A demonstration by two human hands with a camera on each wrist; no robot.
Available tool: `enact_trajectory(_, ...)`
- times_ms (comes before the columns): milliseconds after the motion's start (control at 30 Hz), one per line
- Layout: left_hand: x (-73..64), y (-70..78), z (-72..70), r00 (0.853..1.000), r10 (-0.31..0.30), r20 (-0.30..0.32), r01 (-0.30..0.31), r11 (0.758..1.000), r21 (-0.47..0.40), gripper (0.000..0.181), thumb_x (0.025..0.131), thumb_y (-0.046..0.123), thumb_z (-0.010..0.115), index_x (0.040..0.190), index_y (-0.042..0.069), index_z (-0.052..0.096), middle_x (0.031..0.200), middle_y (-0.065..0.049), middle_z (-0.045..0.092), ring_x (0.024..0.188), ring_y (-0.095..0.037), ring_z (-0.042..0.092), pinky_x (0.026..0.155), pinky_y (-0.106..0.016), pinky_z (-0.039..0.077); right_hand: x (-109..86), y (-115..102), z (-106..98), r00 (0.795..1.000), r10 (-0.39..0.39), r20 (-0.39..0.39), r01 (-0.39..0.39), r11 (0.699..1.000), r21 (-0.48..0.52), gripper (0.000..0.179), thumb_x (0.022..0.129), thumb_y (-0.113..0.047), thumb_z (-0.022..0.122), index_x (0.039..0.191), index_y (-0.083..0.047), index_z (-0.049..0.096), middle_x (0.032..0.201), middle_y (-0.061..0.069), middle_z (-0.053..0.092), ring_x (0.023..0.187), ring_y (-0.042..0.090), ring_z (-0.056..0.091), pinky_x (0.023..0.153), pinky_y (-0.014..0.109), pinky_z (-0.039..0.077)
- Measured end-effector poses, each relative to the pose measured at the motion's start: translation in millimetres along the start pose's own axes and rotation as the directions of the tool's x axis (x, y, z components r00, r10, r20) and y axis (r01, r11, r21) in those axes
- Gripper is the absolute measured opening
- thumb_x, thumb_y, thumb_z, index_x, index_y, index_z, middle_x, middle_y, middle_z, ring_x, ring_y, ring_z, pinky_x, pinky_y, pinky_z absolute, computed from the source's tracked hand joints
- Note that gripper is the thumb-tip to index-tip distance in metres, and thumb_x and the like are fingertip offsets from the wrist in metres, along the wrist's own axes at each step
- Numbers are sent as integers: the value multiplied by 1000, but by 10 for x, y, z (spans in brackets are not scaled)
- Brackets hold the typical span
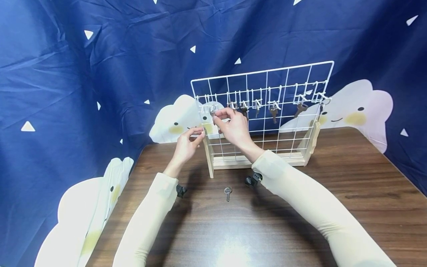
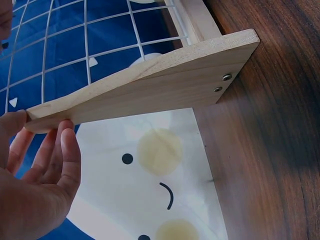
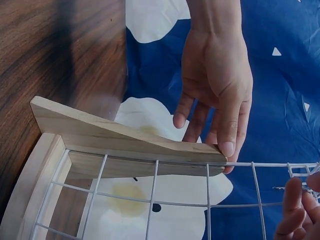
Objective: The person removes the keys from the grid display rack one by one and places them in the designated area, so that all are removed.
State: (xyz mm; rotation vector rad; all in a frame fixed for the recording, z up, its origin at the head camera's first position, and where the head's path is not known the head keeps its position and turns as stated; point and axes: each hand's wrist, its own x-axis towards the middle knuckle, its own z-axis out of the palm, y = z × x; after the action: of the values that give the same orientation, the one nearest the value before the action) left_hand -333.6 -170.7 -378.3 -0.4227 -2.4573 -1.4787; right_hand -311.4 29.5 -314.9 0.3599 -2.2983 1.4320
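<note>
My left hand holds the upper end of the rack's left wooden side support, thumb on one face and fingertips on the other. My right hand is up at the leftmost hook of the white wire grid rack, pinching a key whose ring is at the hook. In the right wrist view only some fingers of that hand show at the right edge, and the key is mostly out of frame. Another key with a ring lies on the table in front of the rack.
Several more keys hang along the hook row, among them a brown key and one at the far right. A wooden base bar joins the supports on the brown table. Behind hangs a blue cloth with clouds.
</note>
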Motion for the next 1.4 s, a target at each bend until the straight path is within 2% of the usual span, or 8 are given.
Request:
enact_trajectory(133, 0, 7, -6, 1000, 8, 0, -8, 1000, 8, 30, 96, 27, 68, 122, 11, 68, 119, -18, 70, 101, -42, 71, 75, -44, 63, 18, -4, 5, 1000, -6, -17, 5, 999, -34, 23, 93, -32, 67, 109, -16, 72, 98, 4, 78, 62, 18, 74, 75, 29, 49)
enact_trajectory(233, -2, 9, -7, 1000, 7, 3, -7, 1000, 5, 31, 96, 27, 68, 122, 11, 68, 120, -18, 70, 100, -41, 72, 77, -47, 63, 24, -13, 5, 1000, -3, -18, 2, 999, -45, 23, 93, -33, 68, 108, -16, 72, 97, 4, 78, 60, 15, 73, 72, 27, 50)
enact_trajectory(367, -4, 6, -5, 1000, -4, 5, 4, 1000, -6, 31, 96, 26, 68, 123, 11, 68, 120, -17, 70, 98, -38, 73, 80, -53, 61, 25, -27, 5, 1000, 1, -12, -2, 999, -44, 23, 93, -34, 68, 107, -15, 72, 96, 4, 78, 61, 16, 73, 65, 25, 50)
enact_trajectory(533, -5, -2, -7, 1000, -12, 5, 12, 1000, -5, 30, 96, 26, 68, 123, 12, 68, 121, -17, 70, 95, -33, 74, 81, -54, 61, 34, -33, 16, 1000, 3, -7, -3, 999, -43, 23, 94, -33, 67, 107, -15, 72, 93, 3, 78, 62, 18, 73, 61, 24, 48)
enact_trajectory(800, -3, -3, -9, 1000, 1, 7, -1, 1000, -16, 31, 96, 25, 68, 123, 10, 67, 121, -19, 69, 102, -44, 70, 81, -54, 61, 58, -35, 38, 1000, -12, -19, 11, 998, -61, 22, 94, -33, 67, 105, -15, 73, 89, 3, 79, 58, 12, 71, 66, 27, 48)
enact_trajectory(1000, 3, -6, -4, 1000, 5, 7, -4, 1000, -21, 30, 96, 24, 67, 123, 9, 67, 121, -20, 69, 103, -43, 71, 83, -60, 59, 61, -40, 49, 999, -31, -27, 29, 997, -67, 22, 94, -32, 67, 104, -15, 74, 87, 3, 79, 56, 13, 70, 72, 30, 49)
enact_trajectory(1167, -1, 3, -3, 1000, -1, 3, 1, 1000, -7, 30, 96, 24, 67, 122, 10, 68, 120, -18, 70, 98, -39, 73, 81, -56, 60, 75, -32, 57, 999, -29, -24, 28, 997, -73, 22, 94, -33, 67, 102, -14, 74, 88, 3, 79, 59, 15, 71, 70, 30, 50)
enact_trajectory(1400, 0, 0, -6, 1000, -6, 4, 6, 1000, -2, 29, 96, 25, 68, 123, 12, 68, 120, -16, 70, 96, -35, 73, 80, -54, 61, 61, -36, 51, 999, -17, -29, 16, 999, -41, 20, 93, -30, 69, 103, -14, 74, 87, 4, 79, 60, 14, 71, 60, 25, 48)
